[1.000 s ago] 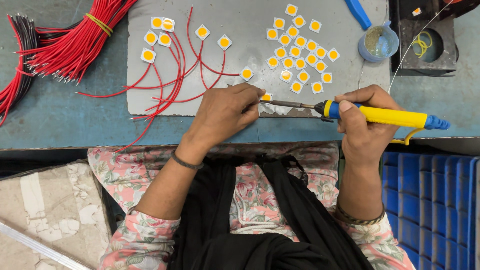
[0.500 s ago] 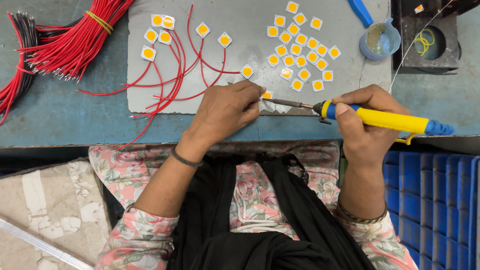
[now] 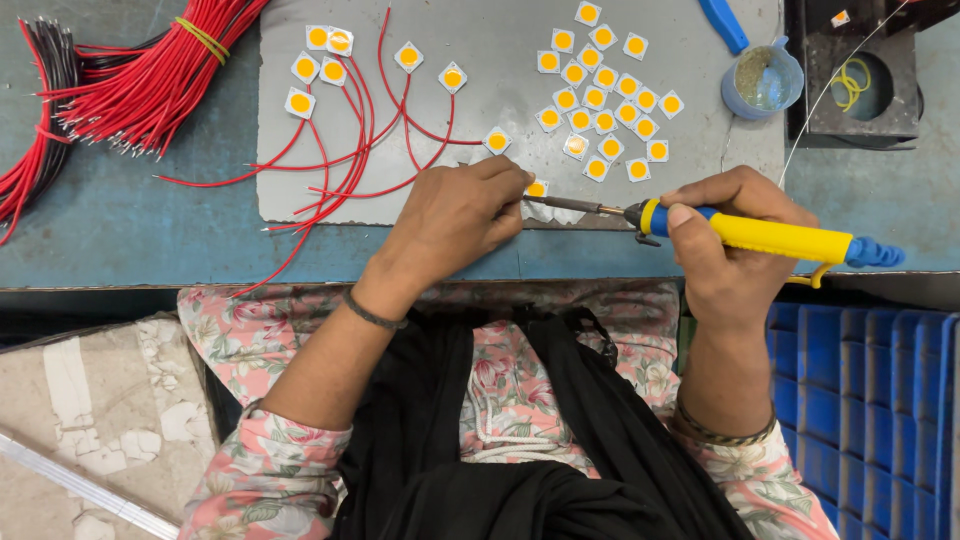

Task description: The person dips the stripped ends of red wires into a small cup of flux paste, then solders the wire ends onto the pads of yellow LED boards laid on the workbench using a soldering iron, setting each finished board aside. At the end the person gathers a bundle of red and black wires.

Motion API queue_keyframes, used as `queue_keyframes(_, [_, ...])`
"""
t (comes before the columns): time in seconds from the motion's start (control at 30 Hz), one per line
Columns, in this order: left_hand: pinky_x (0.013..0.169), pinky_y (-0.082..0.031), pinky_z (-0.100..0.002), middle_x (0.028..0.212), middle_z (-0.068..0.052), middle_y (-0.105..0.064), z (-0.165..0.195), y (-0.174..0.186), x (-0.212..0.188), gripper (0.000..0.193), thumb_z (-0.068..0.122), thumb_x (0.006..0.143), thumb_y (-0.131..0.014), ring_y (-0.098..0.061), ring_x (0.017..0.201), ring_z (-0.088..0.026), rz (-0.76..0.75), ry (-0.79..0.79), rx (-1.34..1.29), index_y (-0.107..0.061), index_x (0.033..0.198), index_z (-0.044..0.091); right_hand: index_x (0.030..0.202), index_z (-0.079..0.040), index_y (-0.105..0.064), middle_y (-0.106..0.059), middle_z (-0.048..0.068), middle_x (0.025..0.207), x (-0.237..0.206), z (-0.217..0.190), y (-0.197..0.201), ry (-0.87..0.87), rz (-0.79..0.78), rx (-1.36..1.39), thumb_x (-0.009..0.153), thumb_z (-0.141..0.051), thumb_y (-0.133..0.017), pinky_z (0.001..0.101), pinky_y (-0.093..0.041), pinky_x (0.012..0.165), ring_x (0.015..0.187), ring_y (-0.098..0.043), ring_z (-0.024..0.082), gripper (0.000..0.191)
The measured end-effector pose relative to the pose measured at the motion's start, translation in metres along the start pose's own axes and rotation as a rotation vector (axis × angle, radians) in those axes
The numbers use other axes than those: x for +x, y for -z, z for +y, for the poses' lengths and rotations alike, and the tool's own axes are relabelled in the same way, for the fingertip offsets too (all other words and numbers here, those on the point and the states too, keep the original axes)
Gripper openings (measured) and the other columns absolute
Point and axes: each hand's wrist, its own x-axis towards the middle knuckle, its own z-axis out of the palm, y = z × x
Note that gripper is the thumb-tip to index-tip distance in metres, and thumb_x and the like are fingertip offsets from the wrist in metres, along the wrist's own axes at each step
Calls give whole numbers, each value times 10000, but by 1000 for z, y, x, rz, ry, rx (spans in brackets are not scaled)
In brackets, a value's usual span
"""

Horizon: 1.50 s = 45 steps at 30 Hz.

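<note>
My right hand [image 3: 735, 245] grips a yellow and blue soldering iron [image 3: 760, 235] whose metal tip points left at a small white square chip with a yellow centre [image 3: 537, 188]. My left hand [image 3: 455, 220] lies fingers-down on the grey mat [image 3: 500, 100], covering part of that chip and pinching something I cannot see. Several loose chips [image 3: 605, 85] lie in a cluster further up the mat. To the left, more chips [image 3: 320, 55] have red wires [image 3: 350, 150] attached.
A bundle of red wires tied with a yellow band [image 3: 150, 70] lies at the upper left, beside black wires [image 3: 55, 70]. A small blue cup [image 3: 765, 80] and a dark metal stand [image 3: 860, 75] sit at the upper right. Blue crates [image 3: 870, 400] stand at my right.
The soldering iron has shifted slightly left towards my left hand. My left hand stays in place on the chip.
</note>
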Motion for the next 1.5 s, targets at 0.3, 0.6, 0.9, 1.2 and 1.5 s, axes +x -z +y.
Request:
queue_keyframes(0.3, [601, -513, -424, 930, -70, -660, -1, 3, 6, 159, 116, 827, -702, -660, 707, -317, -90, -34, 56, -666, 969, 52, 952, 42, -700, -721, 78, 870, 1, -6, 0, 80, -32, -101, 1001, -87, -721, 189, -484, 704, 727, -631, 77, 139])
queue_keyframes(0.6, [603, -509, -431, 913, -71, -652, 0, 5, 6, 136, 113, 828, -701, -657, 709, -320, -98, -37, 39, -637, 927, 44, 964, 43, -702, -712, 74, 894, -1, -3, 3, 58, 21, -88, 1013, -68, -709, 193, -446, 697, 729, -586, 69, 121])
queue_keyframes(0.9, [585, -505, -424, 923, -55, -669, -5, 1, 2, 133, 112, 846, -702, -655, 686, -307, -64, -29, 28, -655, 959, 61, 982, 51, -697, -649, 62, 839, -1, 0, 4, 33, 87, 8, 1025, -87, -727, 194, -427, 603, 625, -559, 74, 148])
queue_keyframes(1.2, [579, -480, -365, 1066, -61, -710, 32, 11, -12, 127, 96, 864, -765, -607, 644, -227, 249, -225, 247, -661, 931, 70, 1067, 63, -652, -654, 94, 848, -11, 23, 15, 58, 282, 84, 1084, -211, -723, 207, -442, 550, 578, -575, 110, 283])
queue_keyframes(1.5, [808, -476, -442, 1125, -82, -633, 14, 55, 0, 93, 75, 982, -771, -596, 954, -306, 477, 103, 441, -685, 1005, 49, 1160, 50, -601, -641, 107, 971, -5, 58, 13, 112, 381, 137, 1132, -226, -698, 229, -473, 587, 618, -560, 130, 294])
